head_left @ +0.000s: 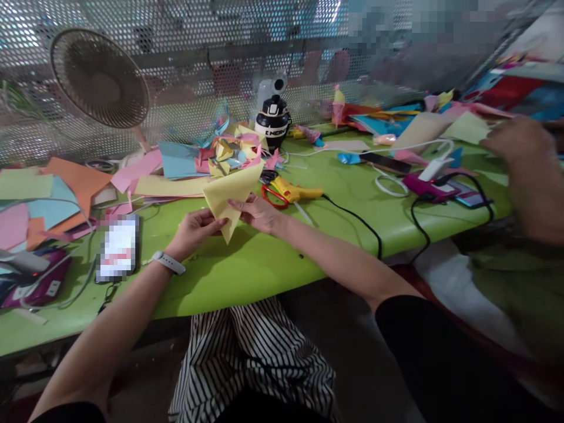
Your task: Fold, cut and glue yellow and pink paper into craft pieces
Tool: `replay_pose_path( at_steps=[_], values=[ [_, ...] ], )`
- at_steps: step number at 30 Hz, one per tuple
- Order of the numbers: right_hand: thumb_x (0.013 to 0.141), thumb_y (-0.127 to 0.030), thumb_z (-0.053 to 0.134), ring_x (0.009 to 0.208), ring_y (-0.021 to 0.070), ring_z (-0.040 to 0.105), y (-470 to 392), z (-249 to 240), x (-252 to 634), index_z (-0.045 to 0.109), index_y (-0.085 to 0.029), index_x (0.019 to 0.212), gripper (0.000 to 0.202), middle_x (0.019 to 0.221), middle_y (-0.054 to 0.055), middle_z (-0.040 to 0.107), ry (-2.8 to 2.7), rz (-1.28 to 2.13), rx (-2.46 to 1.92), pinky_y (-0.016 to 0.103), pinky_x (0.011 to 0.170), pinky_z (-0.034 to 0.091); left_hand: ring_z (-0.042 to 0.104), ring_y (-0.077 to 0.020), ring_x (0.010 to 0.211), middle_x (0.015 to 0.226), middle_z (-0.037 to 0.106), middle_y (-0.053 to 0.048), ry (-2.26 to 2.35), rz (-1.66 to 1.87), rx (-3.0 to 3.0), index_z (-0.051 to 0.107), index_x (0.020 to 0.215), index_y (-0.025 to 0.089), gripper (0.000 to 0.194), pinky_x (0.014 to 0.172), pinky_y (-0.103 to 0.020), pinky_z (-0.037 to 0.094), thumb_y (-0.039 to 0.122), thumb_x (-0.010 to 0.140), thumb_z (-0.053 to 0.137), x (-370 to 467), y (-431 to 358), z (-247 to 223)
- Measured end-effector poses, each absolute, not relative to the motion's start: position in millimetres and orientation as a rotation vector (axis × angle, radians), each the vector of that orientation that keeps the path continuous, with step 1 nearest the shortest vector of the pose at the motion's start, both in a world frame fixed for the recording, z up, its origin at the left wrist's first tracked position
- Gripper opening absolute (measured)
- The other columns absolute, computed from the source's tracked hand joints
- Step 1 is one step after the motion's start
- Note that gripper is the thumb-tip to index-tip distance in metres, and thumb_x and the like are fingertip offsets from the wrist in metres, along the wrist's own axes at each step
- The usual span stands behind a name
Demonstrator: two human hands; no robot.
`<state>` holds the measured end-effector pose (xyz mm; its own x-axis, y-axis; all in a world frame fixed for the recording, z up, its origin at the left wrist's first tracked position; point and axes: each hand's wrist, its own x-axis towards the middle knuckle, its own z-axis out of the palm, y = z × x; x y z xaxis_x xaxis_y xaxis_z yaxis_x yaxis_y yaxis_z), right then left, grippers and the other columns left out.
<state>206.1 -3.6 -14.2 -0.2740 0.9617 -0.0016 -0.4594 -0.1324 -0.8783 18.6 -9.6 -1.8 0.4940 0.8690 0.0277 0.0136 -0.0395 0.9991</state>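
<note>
A yellow paper [233,194], folded to a pointed, roughly triangular shape, is held up above the green table [247,267]. My left hand [197,230] pinches its lower left edge between thumb and fingers. On the other side, my right hand [259,214] grips its right edge, thumb on the front face. The paper's tip points down between the two hands. Just behind my right hand lie a yellow glue gun [293,191] and red-handled scissors [275,198].
Colored paper sheets [77,185], a phone [118,248] and a power strip [37,279] lie left. Behind are a fan [101,79], paper scraps [233,150] and a black bottle [273,123]. Another person's hand [522,141] is at right, near a second power strip [430,188].
</note>
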Motion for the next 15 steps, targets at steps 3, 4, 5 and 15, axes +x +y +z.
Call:
replay_pose_path(
  at_steps=[3, 4, 5, 15],
  values=[
    [0.052, -0.039, 0.092, 0.113, 0.0262, 0.062, 0.6, -15.7, 207.3, 0.067, -0.022, 0.086, 0.046, 0.1, 0.007, 0.074, -0.934, 1.626, -0.719, 0.04, 0.095, 0.056, 0.075, -0.0241, 0.088, 0.101, 0.078, -0.012, 0.844, 0.809, 1.444, 0.075, 0.101, 0.014, 0.049, 0.084, -0.04, 0.063, 0.045, 0.065, 0.087, 18.2, -8.8, -1.1],
    [0.051, -0.04, 0.092, 0.113, 0.0265, 0.062, 1.9, -15.9, 208.3, 0.067, -0.022, 0.086, 0.047, 0.101, 0.007, 0.074, -0.928, 1.619, -0.722, 0.04, 0.094, 0.056, 0.075, -0.0237, 0.088, 0.1, 0.078, -0.011, 0.851, 0.797, 1.444, 0.075, 0.101, 0.014, 0.048, 0.084, -0.039, 0.063, 0.044, 0.065, 0.087, 17.8, -8.5, -0.7],
    [0.051, -0.041, 0.092, 0.113, 0.0267, 0.062, 3.2, -16.0, 209.5, 0.067, -0.022, 0.087, 0.048, 0.102, 0.007, 0.074, -0.926, 1.606, -0.724, 0.04, 0.093, 0.057, 0.075, -0.0234, 0.088, 0.1, 0.078, -0.011, 0.858, 0.783, 1.445, 0.075, 0.1, 0.015, 0.047, 0.084, -0.039, 0.063, 0.044, 0.065, 0.087, 17.3, -8.4, -0.3],
    [0.05, -0.052, 0.09, 0.104, 0.0262, 0.066, 13.7, -7.4, 228.8, 0.062, -0.025, 0.083, 0.05, 0.091, 0.004, 0.074, -0.842, 1.375, -0.765, 0.036, 0.082, 0.058, 0.075, -0.0203, 0.081, 0.095, 0.078, -0.008, 0.866, 0.708, 1.478, 0.077, 0.096, 0.018, 0.039, 0.082, -0.036, 0.063, 0.039, 0.065, 0.087, 15.0, -9.3, 1.8]
  ],
)
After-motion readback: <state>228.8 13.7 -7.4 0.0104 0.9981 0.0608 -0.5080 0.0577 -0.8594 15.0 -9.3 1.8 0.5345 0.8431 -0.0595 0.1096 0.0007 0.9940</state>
